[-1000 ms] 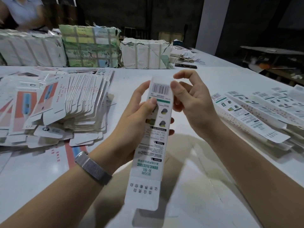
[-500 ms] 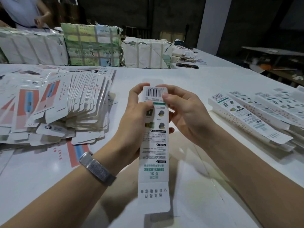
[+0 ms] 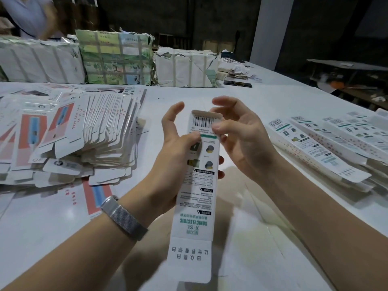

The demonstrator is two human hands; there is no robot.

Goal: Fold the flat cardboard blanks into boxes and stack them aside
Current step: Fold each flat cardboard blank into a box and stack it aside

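Observation:
I hold a long, narrow white box (image 3: 195, 198) upright above the table, barcode end away from me, its near flap hanging open. My left hand (image 3: 176, 152) grips the box round its upper middle, thumb on the printed face. My right hand (image 3: 241, 135) is at the far end, thumb pressing by the barcode and fingers curled over the top flap. A heap of flat blanks (image 3: 69, 139) lies at the left. Folded boxes (image 3: 327, 148) lie side by side at the right.
Wrapped paper bundles (image 3: 117, 59) stand along the back of the white table (image 3: 273, 248). A dark phone (image 3: 237, 83) lies near the right-hand bundle. A person (image 3: 31, 15) stands at the far left behind the bundles. A loose flat blank (image 3: 96, 196) lies under my left wrist.
The far end flap, standing up a second ago, now sits folded down into the box top. My right-hand fingers have lifted and spread above that end.

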